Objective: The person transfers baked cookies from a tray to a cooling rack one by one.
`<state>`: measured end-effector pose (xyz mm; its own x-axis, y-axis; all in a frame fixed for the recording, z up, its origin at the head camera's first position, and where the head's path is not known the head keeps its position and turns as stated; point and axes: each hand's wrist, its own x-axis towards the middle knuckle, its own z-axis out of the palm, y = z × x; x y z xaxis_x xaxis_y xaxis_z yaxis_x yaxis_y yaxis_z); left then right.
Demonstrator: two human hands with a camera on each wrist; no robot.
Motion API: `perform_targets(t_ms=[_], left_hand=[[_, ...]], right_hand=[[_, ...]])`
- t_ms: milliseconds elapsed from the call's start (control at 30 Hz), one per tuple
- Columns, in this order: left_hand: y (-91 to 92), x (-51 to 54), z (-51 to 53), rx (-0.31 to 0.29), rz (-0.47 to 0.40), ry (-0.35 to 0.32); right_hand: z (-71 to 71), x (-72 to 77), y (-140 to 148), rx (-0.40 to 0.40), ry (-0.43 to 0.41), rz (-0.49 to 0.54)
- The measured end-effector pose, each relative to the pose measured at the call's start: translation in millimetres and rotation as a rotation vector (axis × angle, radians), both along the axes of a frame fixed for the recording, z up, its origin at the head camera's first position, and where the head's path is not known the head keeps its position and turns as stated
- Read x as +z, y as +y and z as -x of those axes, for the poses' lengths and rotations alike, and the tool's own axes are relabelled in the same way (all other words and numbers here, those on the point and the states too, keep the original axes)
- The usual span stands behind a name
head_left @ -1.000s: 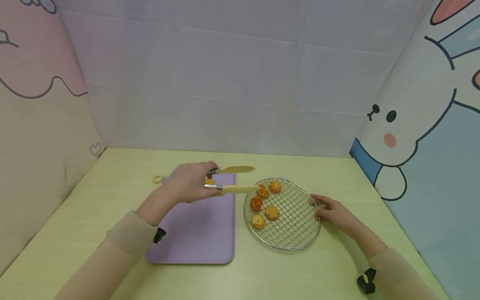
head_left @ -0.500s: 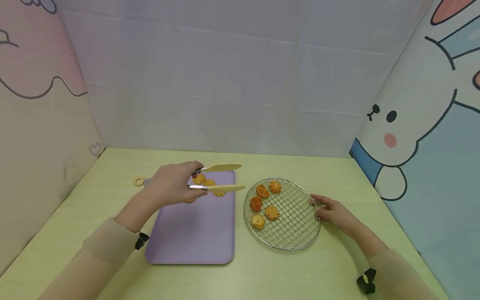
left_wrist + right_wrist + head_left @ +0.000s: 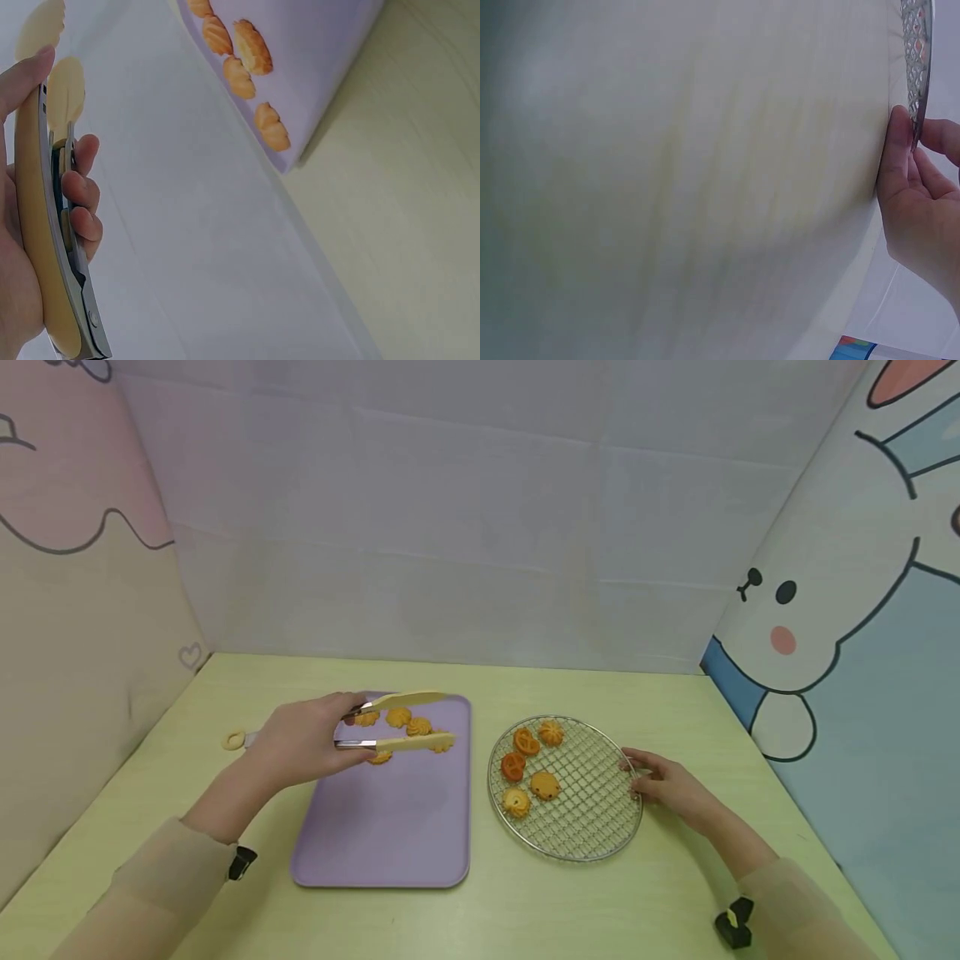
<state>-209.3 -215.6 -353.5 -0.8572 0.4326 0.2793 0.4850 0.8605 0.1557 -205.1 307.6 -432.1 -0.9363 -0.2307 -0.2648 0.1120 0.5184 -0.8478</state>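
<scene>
My left hand (image 3: 303,739) grips a pair of tongs (image 3: 405,744) with pale yellow tips and steel arms. Their tips are spread apart above the far part of a purple tray (image 3: 390,827), with nothing visible between them. Several golden cookies (image 3: 398,717) lie on the tray near its far end, partly covered by the tongs in the head view. In the left wrist view, fingers and thumb wrap the tongs (image 3: 34,210). To the right, a round wire rack (image 3: 592,810) bears several cookies (image 3: 545,786) on its left half. My right hand (image 3: 671,789) pinches the rack's right rim.
A pale yellow table (image 3: 525,902) carries the tray and rack, with a narrow gap between them. A whitish wall (image 3: 480,527) closes off the back. Printed panels stand on both sides, with a rabbit figure (image 3: 810,610) on the right one.
My left hand has moved left with the tongs, from beside the rack's left edge back over the tray, uncovering cookies there. My right hand and the rack have stayed in place.
</scene>
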Motion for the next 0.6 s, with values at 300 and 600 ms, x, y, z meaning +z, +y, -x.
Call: perform_targets(t_ms=[300,600], left_hand=[[-28.2,-18.8,-1.9,0.037,0.016,-0.031],[-45.9,-32.1,-1.8,0.074,0.057,-0.098]], right_hand=[[0.0,-1.2,0.9,-0.016,-0.009,0.005],[-1.0,0.0,-1.4,-0.007,-0.011,0.036]])
